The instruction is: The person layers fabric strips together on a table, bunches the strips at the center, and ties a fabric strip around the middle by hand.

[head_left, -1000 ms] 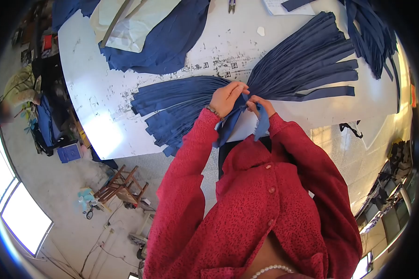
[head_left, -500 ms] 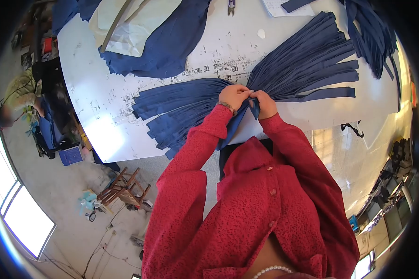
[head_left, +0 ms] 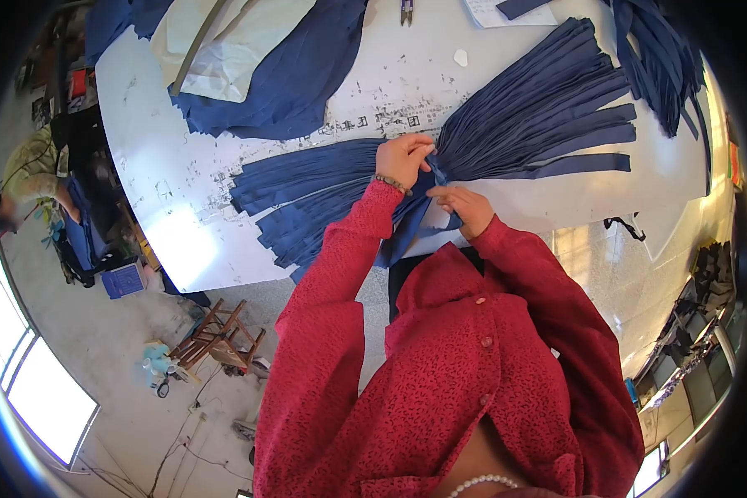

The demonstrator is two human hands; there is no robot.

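A bundle of navy fabric strips [head_left: 539, 108] lies across the white table, gathered at its middle and fanned out at both ends. A narrow tie strip [head_left: 438, 173] of the same cloth goes round the gathered waist. My left hand [head_left: 402, 160] is at the left of the waist, its thumb and fingers pinched on cloth there. Just below and to the right, my right hand [head_left: 468, 209] has its fingertips closed on the tie strip, with a short piece hanging under the fingers. The exact shape of the tie is partly hidden by my fingers.
Stacked navy cloth [head_left: 324, 75] with a cream paper pattern [head_left: 224, 50] lies at the far left of the table [head_left: 166, 207]. Thread snips [head_left: 407, 12], paper [head_left: 506, 12] and more strips [head_left: 656, 66] lie at the far side. A co-worker [head_left: 37, 170] is at the left, near a wooden stool [head_left: 220, 336].
My hands have moved apart: the left slightly up and left, the right down, drawing the tie strip out from the waist. The bundle stays in place.
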